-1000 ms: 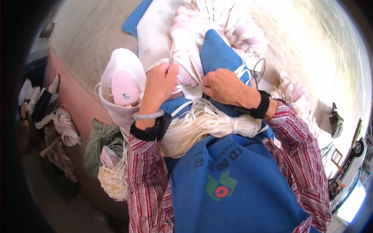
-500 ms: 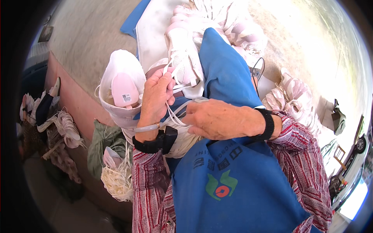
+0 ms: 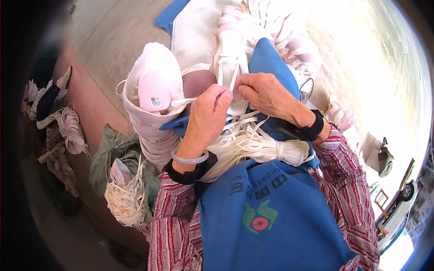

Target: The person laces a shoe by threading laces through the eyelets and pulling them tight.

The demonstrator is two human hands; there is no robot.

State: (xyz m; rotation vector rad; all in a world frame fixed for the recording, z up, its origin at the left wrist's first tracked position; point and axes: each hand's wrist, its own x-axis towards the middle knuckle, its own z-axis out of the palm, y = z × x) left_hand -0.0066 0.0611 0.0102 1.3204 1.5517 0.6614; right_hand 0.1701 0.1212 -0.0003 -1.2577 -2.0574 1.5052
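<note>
A white mesh shoe upper (image 3: 232,47) lies in front of me with its toe pointing away, a white shoelace (image 3: 235,77) threaded through its eyelets. My left hand (image 3: 209,113) is closed in a pinch on one strand of the lace beside the upper's near end. Close against it, my right hand (image 3: 271,97) pinches the other strand; its fingertips are partly hidden. Across my lap, below both hands, rests a tied bundle of white shoelaces (image 3: 266,151). Left of my left hand stands a nested stack of white uppers (image 3: 151,122), its top one showing a pink tongue (image 3: 154,90).
A blue apron (image 3: 271,217) covers my lap. More pale uppers (image 3: 294,49) are heaped at the far side. A green sack (image 3: 113,153) with a tangle of laces (image 3: 124,203) sits at lower left. Further uppers (image 3: 341,117) lie at right. A parked car (image 3: 400,212) shows at far right.
My right hand has moved from the lace bundle up to the upper and taken a lace strand. My left hand has come down slightly and right. The view has shifted a little.
</note>
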